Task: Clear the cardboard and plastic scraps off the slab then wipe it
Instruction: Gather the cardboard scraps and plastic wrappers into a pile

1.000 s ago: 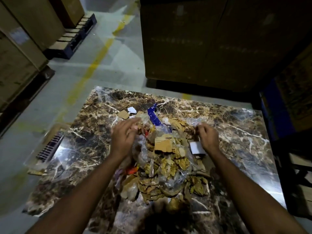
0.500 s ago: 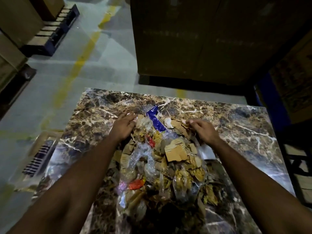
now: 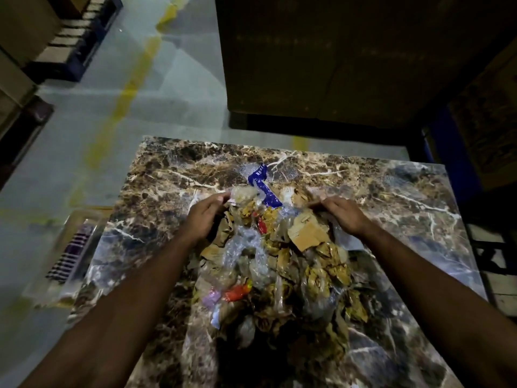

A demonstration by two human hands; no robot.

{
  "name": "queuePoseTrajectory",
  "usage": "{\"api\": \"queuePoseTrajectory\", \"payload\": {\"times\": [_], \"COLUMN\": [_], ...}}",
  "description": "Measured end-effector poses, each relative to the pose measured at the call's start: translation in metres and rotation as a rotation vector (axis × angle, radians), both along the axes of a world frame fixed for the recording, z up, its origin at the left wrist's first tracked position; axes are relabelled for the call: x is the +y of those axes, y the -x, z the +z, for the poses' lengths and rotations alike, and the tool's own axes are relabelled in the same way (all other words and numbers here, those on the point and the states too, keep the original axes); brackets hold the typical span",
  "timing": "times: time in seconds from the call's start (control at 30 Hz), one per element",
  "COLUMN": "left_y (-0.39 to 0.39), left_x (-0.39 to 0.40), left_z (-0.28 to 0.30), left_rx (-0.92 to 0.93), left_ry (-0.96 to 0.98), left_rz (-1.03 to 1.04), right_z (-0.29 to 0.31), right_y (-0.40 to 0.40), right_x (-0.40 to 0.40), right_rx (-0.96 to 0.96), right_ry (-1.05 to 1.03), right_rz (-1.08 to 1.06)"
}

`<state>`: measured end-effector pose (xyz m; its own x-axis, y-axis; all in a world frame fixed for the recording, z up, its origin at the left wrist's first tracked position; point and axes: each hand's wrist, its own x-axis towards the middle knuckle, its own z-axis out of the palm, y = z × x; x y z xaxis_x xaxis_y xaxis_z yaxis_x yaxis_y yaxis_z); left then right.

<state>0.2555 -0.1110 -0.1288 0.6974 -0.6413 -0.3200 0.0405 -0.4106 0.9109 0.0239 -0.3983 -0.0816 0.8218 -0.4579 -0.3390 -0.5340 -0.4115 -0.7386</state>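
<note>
The scraps [image 3: 277, 259] lie heaped mid-slab [image 3: 405, 197]. The left hand [image 3: 205, 212] rests at the heap's far left edge, the right hand [image 3: 342, 214] at its far right, both with fingers loosely spread, palms down on the scraps.

A large cardboard box [image 3: 349, 57] stands beyond a yellow floor line [image 3: 131, 85].

Single head-mounted view looks forward and steeply down, close above the slab [image 3: 405, 197]; floor [image 3: 156, 88] beyond.
</note>
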Motion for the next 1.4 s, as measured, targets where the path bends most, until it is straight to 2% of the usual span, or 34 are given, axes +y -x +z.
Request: {"api": "queuePoseTrajectory", "payload": {"times": [0.07,0.2,0.3,0.4,0.53,0.67,0.73,0.83,0.93,1.0,1.2,1.3,1.4], "left_y": [0.008,0.018,0.054,0.102,0.136,0.133,0.130,0.145,0.188,0.213,0.229,0.220,0.203], "left_x": [0.002,0.035,0.073,0.097,0.078,0.066,0.084,0.117,0.126,0.114,0.083,0.089,0.095], "left_z": [0.009,0.009,0.011,0.007,0.001,-0.006,-0.012,-0.018,-0.013,-0.007,-0.011,0.000,-0.001], "left_rx": [-0.004,-0.176,-0.202,-0.203,-0.140,-0.103,-0.114,-0.163,-0.207,-0.201,-0.148,-0.177,-0.302], "left_ry": [0.031,-0.021,-0.020,-0.013,0.043,0.074,0.070,0.044,0.053,0.042,0.115,0.172,0.160], "left_rz": [0.044,0.039,0.161,0.228,0.265,0.321,0.381,0.446,0.416,0.415,0.481,0.566,0.501], "right_z": [0.008,0.018,0.004,-0.016,-0.022,-0.021,-0.019,-0.024,-0.049,-0.058,-0.048,-0.036,-0.015], "right_y": [0.008,0.051,0.109,0.148,0.133,0.131,0.157,0.213,0.242,0.231,0.169,0.173,0.166], "right_x": [0.005,0.006,0.024,0.071,0.120,0.117,0.116,0.136,0.172,0.191,0.194,0.180,0.152], "right_rx": [-0.042,-0.169,-0.209,-0.197,-0.220,-0.295,-0.302,-0.320,-0.230,-0.196,-0.342,-0.369,-0.393], "right_ry": [-0.072,-0.081,-0.016,-0.083,-0.077,-0.154,-0.132,0.020,0.087,0.116,0.010,0.212,0.347], "right_rz": [-0.059,-0.333,-0.458,-0.610,-0.540,-0.637,-0.720,-0.767,-0.778,-0.816,-0.855,-0.900,-0.722]}}
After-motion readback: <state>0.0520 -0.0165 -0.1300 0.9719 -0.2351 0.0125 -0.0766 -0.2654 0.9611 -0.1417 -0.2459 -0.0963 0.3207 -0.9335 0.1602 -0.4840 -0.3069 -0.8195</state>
